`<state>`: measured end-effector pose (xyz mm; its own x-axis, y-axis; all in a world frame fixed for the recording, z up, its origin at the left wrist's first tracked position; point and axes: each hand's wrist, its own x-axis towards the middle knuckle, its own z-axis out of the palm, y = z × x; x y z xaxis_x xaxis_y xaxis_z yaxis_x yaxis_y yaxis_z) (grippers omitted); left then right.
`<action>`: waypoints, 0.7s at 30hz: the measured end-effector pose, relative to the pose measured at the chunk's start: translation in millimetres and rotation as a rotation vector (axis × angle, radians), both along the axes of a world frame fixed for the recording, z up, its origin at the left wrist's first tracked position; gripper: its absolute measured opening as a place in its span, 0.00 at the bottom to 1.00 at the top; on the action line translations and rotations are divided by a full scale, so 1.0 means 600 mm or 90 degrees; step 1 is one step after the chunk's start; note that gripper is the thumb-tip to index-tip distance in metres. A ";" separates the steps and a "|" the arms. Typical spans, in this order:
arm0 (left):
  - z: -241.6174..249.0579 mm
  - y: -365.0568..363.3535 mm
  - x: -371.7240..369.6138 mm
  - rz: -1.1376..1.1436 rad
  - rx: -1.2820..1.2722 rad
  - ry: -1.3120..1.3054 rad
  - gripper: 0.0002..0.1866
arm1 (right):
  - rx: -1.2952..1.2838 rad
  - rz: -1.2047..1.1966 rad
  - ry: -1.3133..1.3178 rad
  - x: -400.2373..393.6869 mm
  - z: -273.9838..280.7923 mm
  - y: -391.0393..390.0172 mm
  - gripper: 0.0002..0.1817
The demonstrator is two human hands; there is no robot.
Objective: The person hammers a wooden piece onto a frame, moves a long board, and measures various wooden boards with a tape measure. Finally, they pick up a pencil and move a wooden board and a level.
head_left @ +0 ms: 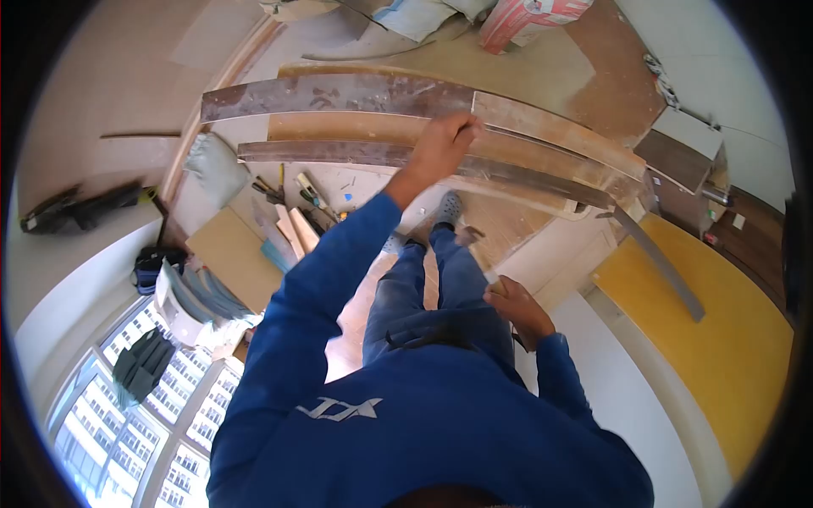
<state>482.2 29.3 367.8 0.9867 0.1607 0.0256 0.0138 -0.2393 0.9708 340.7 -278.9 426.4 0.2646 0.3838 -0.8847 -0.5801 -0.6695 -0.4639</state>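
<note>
My left hand (445,148) is held over long wooden boards, its fingers pinched together. Whatever sits between the fingertips is too small to make out. Under and beyond it runs a dark-faced board (339,95) that meets a lighter wooden board (550,127) near my fingers. A narrow dark strip of wood (330,152) lies on the nearer side. Lower down, close to my right thigh, my right hand (518,311) is closed around the pale handle of a hammer (483,256). The hammer's head points away from me, below the boards.
On the right, a long grey metal strip (660,262) rests across a yellow board (703,339). Hand tools (275,190) and wood offcuts (292,230) lie at left, near a whitish sack (216,165). A red-and-white bag (529,21) stands beyond the boards.
</note>
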 end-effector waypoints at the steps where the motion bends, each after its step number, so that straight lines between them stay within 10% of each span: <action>1: -0.024 0.000 0.036 -0.029 0.025 0.005 0.11 | -0.003 -0.076 -0.026 0.001 -0.003 -0.017 0.14; 21: -0.172 0.001 0.128 -0.124 0.065 0.045 0.08 | 0.106 -0.476 -0.314 0.144 -0.043 0.067 0.11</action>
